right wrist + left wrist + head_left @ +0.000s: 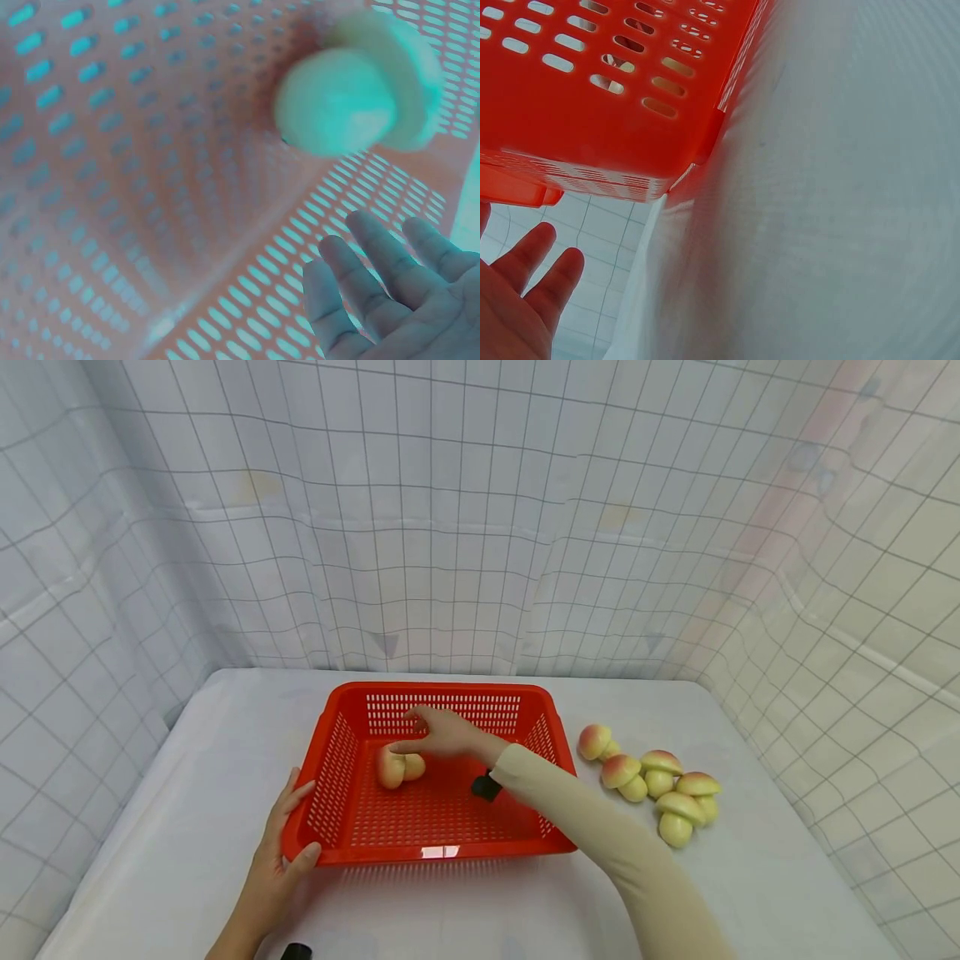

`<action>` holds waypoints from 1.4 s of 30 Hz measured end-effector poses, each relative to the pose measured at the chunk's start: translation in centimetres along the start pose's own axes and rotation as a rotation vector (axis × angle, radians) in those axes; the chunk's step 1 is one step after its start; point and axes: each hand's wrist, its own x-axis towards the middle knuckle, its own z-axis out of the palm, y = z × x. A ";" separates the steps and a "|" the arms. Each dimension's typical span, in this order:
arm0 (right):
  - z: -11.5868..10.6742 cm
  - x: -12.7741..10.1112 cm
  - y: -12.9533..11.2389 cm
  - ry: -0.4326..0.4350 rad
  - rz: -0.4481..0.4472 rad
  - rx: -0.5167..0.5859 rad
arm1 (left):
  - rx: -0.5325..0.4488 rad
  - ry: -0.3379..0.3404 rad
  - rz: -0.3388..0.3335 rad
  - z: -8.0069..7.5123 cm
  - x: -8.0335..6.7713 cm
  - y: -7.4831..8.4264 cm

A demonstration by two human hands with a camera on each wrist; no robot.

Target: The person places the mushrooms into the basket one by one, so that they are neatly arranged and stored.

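A red plastic basket (427, 855) with slotted walls stands on the white table. My left hand (272, 860) rests at its front left corner, with the thumb on the front rim and straight fingers along the left rim. Inside, toward the left, lies one mushroom (392, 768) with a red-yellow cap and a pale yellow stem. My right hand (446, 732) reaches in over the basket, its thumb side overlapping the mushroom in the head view. In the right wrist view, the loosely extended fingers (375, 270) are apart from the mushroom (337, 101).
Right of the basket, several similar mushrooms (660, 772) lie in a loose group on the table (765, 868). White grid-patterned curtains (465, 568) hang behind and at both sides. A black wrist device (486, 787) sits under the right wrist.
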 end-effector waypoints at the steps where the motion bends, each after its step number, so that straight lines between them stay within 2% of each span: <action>1: -0.4 -0.2 0.0 0.001 -0.004 0.001 | -0.002 0.001 0.001 0.0 0.0 0.0; 8: -3.4 -2.0 0.5 -0.004 -0.021 -0.001 | -0.010 0.016 0.007 0.0 0.0 0.3; 14: -5.9 -4.7 1.5 -0.003 -0.050 -0.005 | -0.017 0.012 0.001 0.0 0.0 0.2; 22: -8.7 -9.2 2.5 0.085 -0.033 0.037 | -0.002 0.015 -0.022 0.0 0.0 0.3; 28: -9.8 -13.2 4.4 0.205 -0.044 0.076 | -0.021 0.016 -0.019 0.1 0.1 0.1; 32: -10.3 -16.0 5.8 0.320 -0.032 0.088 | -0.030 0.018 -0.015 0.1 0.0 0.2; 37: -10.4 -19.8 7.9 0.481 0.030 0.083 | -0.041 0.020 -0.013 0.2 0.0 0.2; 42: -9.9 -22.8 10.1 0.608 0.105 0.064 | -0.024 0.024 -0.016 0.1 0.0 0.2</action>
